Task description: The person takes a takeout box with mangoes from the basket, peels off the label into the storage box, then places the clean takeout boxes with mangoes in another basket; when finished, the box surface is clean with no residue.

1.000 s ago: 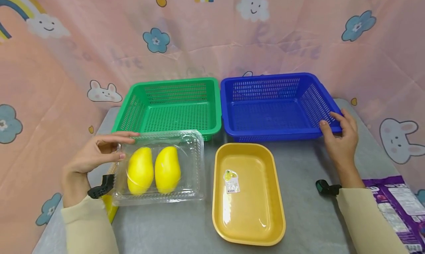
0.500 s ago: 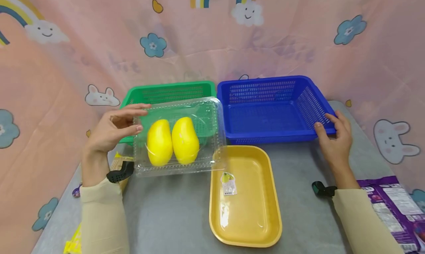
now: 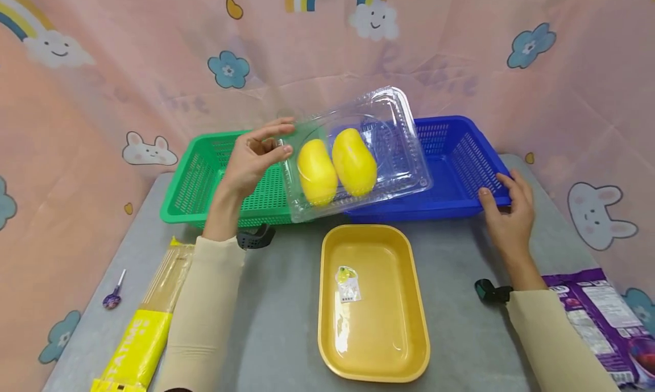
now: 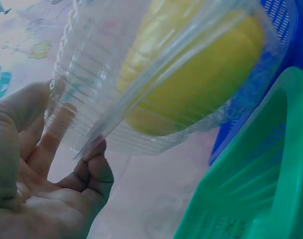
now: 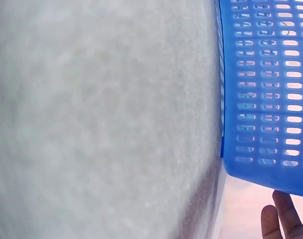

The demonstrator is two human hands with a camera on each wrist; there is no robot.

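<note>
In the head view my left hand pinches the left edge of a clear plastic clamshell box. Inside it lie two yellow mangoes. The box is raised and tilted, its right end higher, over the place where the green basket meets the blue basket. From the left wrist view, thumb and fingers close on the box's rim, with one mango showing through the plastic. My right hand holds the blue basket's front right corner, thumb on the front rim; the right wrist view shows fingertips at that corner.
A yellow tray with a small sticker stands in front of the baskets. At left lie a yellow packet of thin sticks and a lollipop. A purple bag lies at right. A printed curtain hangs behind.
My left hand has carried the box of mangoes up and to the right, from before the green basket to above both baskets, tilting it. My right hand stays at the blue basket's corner.
</note>
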